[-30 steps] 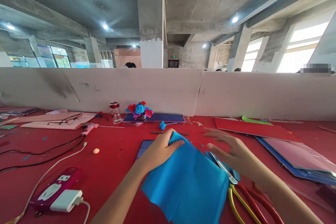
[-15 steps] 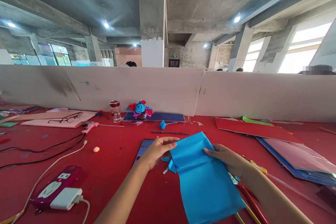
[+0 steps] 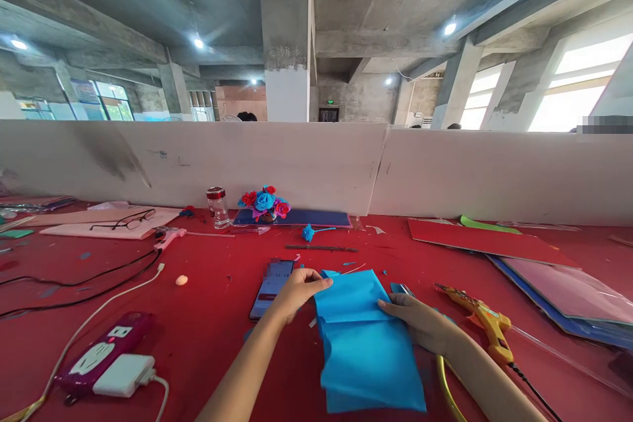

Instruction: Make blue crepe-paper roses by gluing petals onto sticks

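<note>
A creased sheet of blue crepe paper [image 3: 366, 356] is stretched between my two hands over the red table [image 3: 188, 343]. My left hand [image 3: 302, 290] pinches its upper left corner between thumb and fingers. On the right edge, my right hand [image 3: 415, 316] grips the sheet with the thumb on top; its other fingers are partly hidden. A phone [image 3: 271, 290] with its screen lit lies beside my left wrist. Beyond the paper rests a small blue paper flower [image 3: 308, 233] on a thin stem, with a dark stick [image 3: 321, 248] just nearer to me.
A yellow hot glue gun [image 3: 487, 323] lies right of my right forearm. Left are a magenta power strip [image 3: 103, 349] with a white charger [image 3: 123, 374], cables and glasses [image 3: 126, 219]. At the back stand a glass jar [image 3: 217, 208] and paper flowers [image 3: 266, 202]. Coloured sheets [image 3: 568, 290] lie right.
The blue paper has come down and slightly left, now lying flatter. My right hand has moved lower, leaving the glue gun in fuller view. More of the phone shows.
</note>
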Demonstrator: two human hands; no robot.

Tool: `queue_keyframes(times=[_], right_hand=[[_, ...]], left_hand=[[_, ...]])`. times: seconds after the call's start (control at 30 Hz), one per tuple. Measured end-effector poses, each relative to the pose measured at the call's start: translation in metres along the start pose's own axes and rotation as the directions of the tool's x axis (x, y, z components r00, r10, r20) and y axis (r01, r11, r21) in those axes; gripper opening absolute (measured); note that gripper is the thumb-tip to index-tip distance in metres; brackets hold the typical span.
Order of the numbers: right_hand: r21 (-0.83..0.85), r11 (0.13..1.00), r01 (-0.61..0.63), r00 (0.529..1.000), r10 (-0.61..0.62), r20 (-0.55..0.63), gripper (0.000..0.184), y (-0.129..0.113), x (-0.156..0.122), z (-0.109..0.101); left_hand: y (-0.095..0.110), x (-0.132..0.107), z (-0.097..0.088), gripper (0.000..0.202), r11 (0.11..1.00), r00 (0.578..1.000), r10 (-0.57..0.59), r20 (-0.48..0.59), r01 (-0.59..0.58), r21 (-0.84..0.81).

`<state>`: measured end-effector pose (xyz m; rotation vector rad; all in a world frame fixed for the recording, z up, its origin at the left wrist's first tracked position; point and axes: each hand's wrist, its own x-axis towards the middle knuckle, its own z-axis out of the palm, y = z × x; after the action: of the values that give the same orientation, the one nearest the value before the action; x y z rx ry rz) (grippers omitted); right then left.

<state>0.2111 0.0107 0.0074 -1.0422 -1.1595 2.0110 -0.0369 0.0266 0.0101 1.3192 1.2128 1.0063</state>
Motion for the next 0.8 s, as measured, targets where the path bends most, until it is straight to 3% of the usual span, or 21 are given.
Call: queue_keyframes(times=[0.2, 0.3, 0.4, 0.47, 0.6, 0.67, 0.8], right_hand=[[0.031, 1.0, -0.002, 0.994, 0.005, -0.107, 0.02, 0.01, 0.007, -0.006], [0.066, 0.996, 0.065, 0.993, -0.057, -0.105, 0.022, 0.008, 0.008, -0.001], [0.086, 0.985, 0.151, 0.984, -0.141, -0.112, 0.037, 0.003, 0.005, 0.006], [0.078, 0.969, 0.234, 0.962, -0.219, -0.164, 0.056, 0.0, 0.001, 0.01], [-0.029, 0.926, 0.377, 0.898, -0.373, -0.232, 0.09, -0.006, -0.007, 0.018], [-0.093, 0.917, 0.389, 0.887, -0.4, -0.231, 0.093, -0.009, -0.011, 0.022], [-0.195, 0.903, 0.382, 0.871, -0.422, -0.252, 0.094, -0.012, -0.015, 0.031]], left_hand=[[-0.005, 0.001, 0.005, 0.039, 0.997, 0.993, -0.028, -0.112, 0.02, -0.071], [-0.001, -0.006, 0.006, 0.053, 0.994, 0.997, 0.022, -0.071, -0.03, -0.103], [0.006, -0.014, 0.004, 0.053, 0.989, 0.989, 0.14, 0.042, -0.138, -0.05], [0.011, -0.017, 0.003, 0.047, 0.984, 0.98, 0.178, 0.088, -0.179, 0.009], [0.017, -0.022, 0.001, 0.042, 0.992, 0.98, 0.117, 0.158, -0.124, 0.032], [0.019, -0.024, 0.002, 0.04, 0.997, 0.979, 0.074, 0.188, -0.072, -0.016], [0.02, -0.026, 0.003, 0.042, 0.988, 0.987, 0.079, 0.141, -0.058, -0.142]])
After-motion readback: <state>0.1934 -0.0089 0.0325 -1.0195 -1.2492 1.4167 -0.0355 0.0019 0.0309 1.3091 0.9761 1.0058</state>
